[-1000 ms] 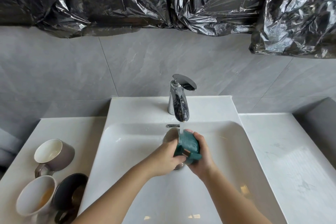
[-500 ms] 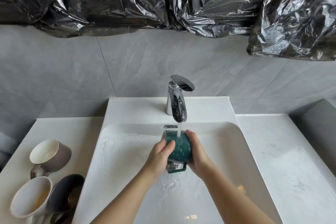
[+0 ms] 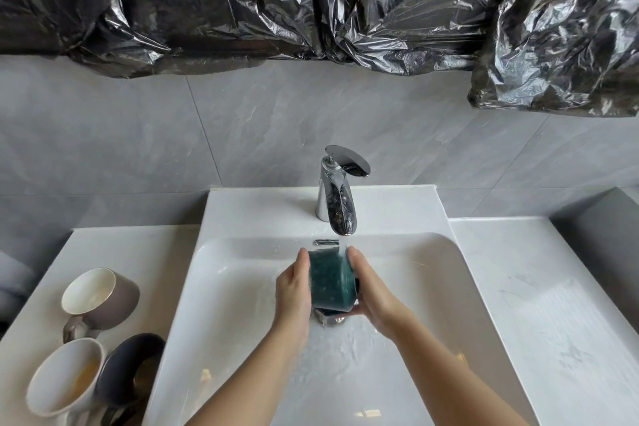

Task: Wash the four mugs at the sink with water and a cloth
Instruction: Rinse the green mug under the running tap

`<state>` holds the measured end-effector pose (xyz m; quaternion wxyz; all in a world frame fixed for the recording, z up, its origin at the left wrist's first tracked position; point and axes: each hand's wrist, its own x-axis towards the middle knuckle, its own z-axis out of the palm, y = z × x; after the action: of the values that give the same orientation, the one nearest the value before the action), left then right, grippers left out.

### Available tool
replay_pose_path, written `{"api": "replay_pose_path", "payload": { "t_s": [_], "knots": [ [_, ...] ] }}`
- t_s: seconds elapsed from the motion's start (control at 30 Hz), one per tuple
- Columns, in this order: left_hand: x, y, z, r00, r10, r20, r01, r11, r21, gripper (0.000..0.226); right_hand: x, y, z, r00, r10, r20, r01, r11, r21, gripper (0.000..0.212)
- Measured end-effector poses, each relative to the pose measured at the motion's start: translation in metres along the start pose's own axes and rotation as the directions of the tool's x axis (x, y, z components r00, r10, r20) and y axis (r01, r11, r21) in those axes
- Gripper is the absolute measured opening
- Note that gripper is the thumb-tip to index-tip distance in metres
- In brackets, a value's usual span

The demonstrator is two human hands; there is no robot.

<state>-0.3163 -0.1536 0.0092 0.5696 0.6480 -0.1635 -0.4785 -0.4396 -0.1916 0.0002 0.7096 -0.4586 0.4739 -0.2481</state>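
Grip: left hand (image 3: 294, 287) and right hand (image 3: 375, 294) both clamped round green cloth (image 3: 332, 282) | mug: hidden inside cloth, held under tap (image 3: 339, 197) so it gets rinsed, over sink (image 3: 235, 287) | waiting: three mugs (image 3: 100, 297) on desk (image 3: 138, 249), left.

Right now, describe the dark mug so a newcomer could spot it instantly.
Find the white sink, then the counter to its left. The dark mug is nearest the basin, right of the white mug, in front of the taupe mug. Only it is dark inside; both neighbours have pale interiors.
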Motion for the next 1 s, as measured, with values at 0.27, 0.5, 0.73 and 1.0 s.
{"api": "replay_pose_path", "payload": {
  "t_s": [0.27,0.5,0.73,1.0],
  "knots": [
    [0.015,0.001,0.008,0.982,-0.186,-0.027,0.180,0.972,-0.150,0.036,-0.010,0.001,-0.006,0.962,-0.272,-0.018,0.263,0.944,-0.197,0.062],
    [0.007,0.008,-0.012,0.882,0.392,0.261,-0.471,0.756,0.454,0.046,-0.017,-0.019,-0.009,0.944,-0.328,-0.027,0.315,0.925,-0.213,0.029],
    [0.013,0.015,-0.015,0.845,0.331,0.420,-0.504,0.755,0.419,0.068,-0.017,-0.033,-0.009,0.969,-0.246,-0.007,0.236,0.938,-0.254,0.025],
    [0.017,0.008,0.006,0.977,0.039,0.210,-0.096,0.959,0.265,0.045,-0.007,-0.021,-0.015,0.964,-0.220,-0.152,0.198,0.969,-0.148,0.025]
  ]
}}
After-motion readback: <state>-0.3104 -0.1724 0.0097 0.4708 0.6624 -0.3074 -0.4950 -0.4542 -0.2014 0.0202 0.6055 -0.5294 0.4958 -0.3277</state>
